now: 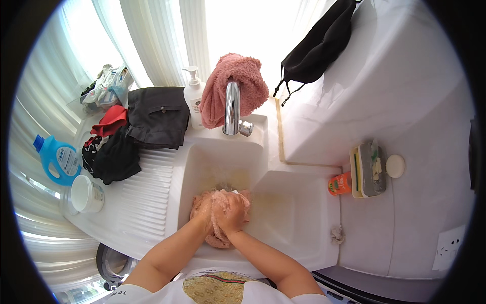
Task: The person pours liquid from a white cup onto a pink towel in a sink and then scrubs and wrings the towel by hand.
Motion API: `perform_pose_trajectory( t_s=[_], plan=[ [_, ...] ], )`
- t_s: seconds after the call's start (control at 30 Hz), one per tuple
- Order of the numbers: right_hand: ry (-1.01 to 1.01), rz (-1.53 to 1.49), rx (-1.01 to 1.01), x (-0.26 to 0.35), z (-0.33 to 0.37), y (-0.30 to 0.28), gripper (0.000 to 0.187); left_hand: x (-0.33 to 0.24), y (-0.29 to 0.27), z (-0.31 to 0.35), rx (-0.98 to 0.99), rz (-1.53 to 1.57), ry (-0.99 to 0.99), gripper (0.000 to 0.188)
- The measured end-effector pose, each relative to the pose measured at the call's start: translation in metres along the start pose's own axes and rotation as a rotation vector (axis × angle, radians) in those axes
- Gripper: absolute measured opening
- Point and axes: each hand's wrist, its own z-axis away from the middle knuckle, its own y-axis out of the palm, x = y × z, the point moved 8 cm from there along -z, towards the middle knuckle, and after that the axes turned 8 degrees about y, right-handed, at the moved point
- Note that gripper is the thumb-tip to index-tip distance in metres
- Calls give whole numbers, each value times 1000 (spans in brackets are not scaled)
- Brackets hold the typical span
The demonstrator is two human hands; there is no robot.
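Both my hands are down in a white laundry sink [202, 157], squeezing a wet pink cloth [218, 239]. My left hand [203, 209] grips the cloth's left part and my right hand [233, 213] closes over its right part; the two hands press together. Straight behind them stands a chrome tap [232, 109] with a second pink towel [238, 76] draped over it. The basin holds shallow yellowish water.
A ribbed washboard slope [144, 187] lies left of the basin, with dark and red clothes [132, 133] piled on it. A blue detergent bottle [57, 158], white tub [86, 193], pump bottle [193, 95], soap box [368, 169] and orange item [339, 183] surround the sink.
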Motion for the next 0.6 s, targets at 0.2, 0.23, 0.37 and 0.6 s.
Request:
perform_pose_trajectory(
  t_s=[0.2,0.23,0.37,0.6],
  plan=[
    [265,-4,-30,-29,3,-11,32,0,7,2,-43,-58,-58,38],
    [172,38,-7,-3,9,-12,31,6,-7,-13,12,12,-91,37],
    [125,15,-3,-7,4,-8,30,9,-21,-14,-99,-95,-19,36],
    [261,72,27,-5,12,-11,30,-2,3,4,-101,-283,-35,37]
  ],
)
